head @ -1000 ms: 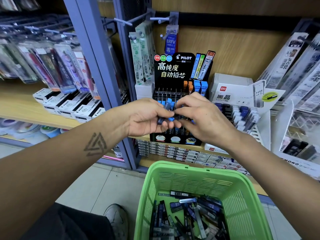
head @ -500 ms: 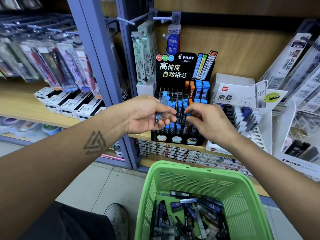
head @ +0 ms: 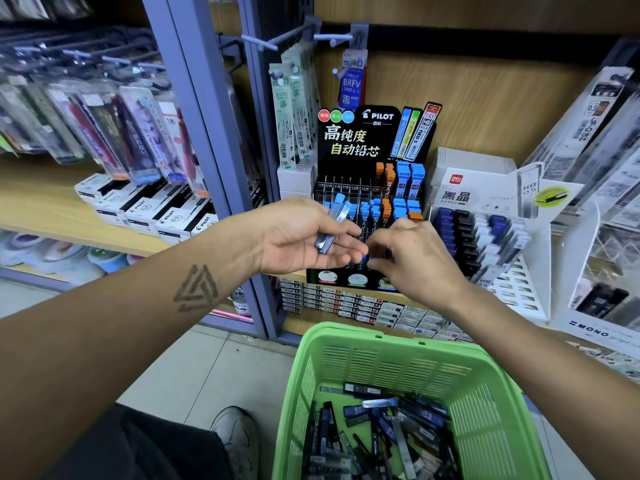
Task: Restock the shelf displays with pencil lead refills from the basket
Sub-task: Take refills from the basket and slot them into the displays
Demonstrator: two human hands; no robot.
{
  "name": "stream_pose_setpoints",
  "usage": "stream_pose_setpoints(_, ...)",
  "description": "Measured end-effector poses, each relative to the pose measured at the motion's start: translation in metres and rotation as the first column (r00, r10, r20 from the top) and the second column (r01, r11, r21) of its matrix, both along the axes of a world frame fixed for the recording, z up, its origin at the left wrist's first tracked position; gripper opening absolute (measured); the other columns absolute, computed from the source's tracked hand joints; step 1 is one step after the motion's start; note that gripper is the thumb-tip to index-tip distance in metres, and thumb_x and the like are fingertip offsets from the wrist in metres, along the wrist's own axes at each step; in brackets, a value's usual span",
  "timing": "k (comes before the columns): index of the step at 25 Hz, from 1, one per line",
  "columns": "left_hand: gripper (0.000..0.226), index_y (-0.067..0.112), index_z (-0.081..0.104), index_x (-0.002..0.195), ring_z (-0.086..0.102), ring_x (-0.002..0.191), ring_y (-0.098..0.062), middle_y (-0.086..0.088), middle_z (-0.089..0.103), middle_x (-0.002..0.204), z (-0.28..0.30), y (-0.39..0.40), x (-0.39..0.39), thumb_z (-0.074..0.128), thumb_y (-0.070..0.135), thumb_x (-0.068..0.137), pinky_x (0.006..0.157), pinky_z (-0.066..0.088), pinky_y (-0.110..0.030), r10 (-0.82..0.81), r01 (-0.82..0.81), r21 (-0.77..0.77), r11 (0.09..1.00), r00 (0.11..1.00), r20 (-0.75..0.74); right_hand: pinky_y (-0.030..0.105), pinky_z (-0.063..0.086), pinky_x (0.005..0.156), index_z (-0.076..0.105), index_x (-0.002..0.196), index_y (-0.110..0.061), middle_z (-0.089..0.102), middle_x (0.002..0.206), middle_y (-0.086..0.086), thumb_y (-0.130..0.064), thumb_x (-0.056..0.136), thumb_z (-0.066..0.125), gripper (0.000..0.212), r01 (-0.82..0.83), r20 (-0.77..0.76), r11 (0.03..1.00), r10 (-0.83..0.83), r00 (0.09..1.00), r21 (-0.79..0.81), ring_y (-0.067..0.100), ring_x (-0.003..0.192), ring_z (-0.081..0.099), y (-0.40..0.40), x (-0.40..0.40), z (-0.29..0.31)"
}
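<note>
From the head camera, the left hand (head: 304, 237) lies palm up, fingers curled around two slim blue-capped lead refill tubes (head: 332, 226). Just beside it, the right hand (head: 415, 258) pinches a blue-capped tube (head: 367, 259) at the black tiered Pilot display rack (head: 363, 140). Below sits the green slotted plastic basket (head: 398, 362) holding loose refills.

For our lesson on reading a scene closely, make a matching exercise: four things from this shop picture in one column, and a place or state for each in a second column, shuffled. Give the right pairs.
Column 1
1. green basket
2. left hand
3. right hand
4. BRFV packet

Column 2
A. hangs on a peg
B. reaches into the black Pilot display
C. holds blue-capped lead refills
D. stands low, with loose refills inside

Pairs: 1-D, 2-C, 3-B, 4-A
</note>
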State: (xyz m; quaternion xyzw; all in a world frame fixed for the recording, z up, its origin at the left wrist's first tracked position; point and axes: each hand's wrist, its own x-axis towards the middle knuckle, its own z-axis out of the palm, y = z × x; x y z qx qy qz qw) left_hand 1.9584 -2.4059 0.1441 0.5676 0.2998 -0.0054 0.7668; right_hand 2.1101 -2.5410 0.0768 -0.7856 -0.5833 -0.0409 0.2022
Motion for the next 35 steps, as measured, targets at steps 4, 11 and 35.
stream_pose_setpoints(4, 0.01, -0.003, 0.052, 0.109, 0.074, 0.083, -0.033, -0.037, 0.067, 0.104, 0.001, -0.002, -0.001, 0.048, -0.002, 0.1, 0.072, 0.062, -0.033, -0.029, 0.03, -0.024, 0.999, 0.999, 0.018, 0.041, 0.038, 0.097, 0.073, 0.101, -0.029, 0.065, 0.083, -0.01, -0.029, 0.094, 0.066, 0.009, -0.041, 0.045, 0.997, 0.044, 0.998, -0.072, 0.014, 0.096, 0.053, 0.001, 0.0, 0.004)
stream_pose_setpoints(11, 0.021, -0.011, 0.06, 0.114, 0.073, 0.077, -0.029, -0.031, 0.068, 0.098, -0.001, -0.005, 0.002, 0.048, -0.003, 0.1, 0.068, 0.062, -0.03, -0.075, 0.077, -0.085, 0.993, 0.997, 0.032, 0.02, 0.052, 0.091, 0.069, 0.113, -0.011, 0.071, 0.111, -0.002, 0.008, 0.088, 0.067, 0.032, -0.073, -0.582, 0.942, 0.261, 0.77, 0.326, 0.006, 0.103, 0.068, 0.006, -0.002, 0.038)
stream_pose_setpoints(35, 0.014, 0.009, 0.048, 0.108, 0.03, 0.053, -0.009, 0.001, 0.041, 0.066, -0.003, 0.001, 0.011, 0.038, 0.015, 0.101, 0.043, 0.023, -0.02, 0.05, -0.047, 0.073, 0.996, 0.998, -0.028, 0.035, 0.048, 0.077, 0.074, 0.102, -0.022, 0.073, 0.091, 0.002, -0.027, 0.093, 0.068, 0.011, 0.017, 0.06, 0.999, -0.019, 0.998, 0.037, 0.026, 0.089, 0.066, 0.002, 0.0, 0.007)
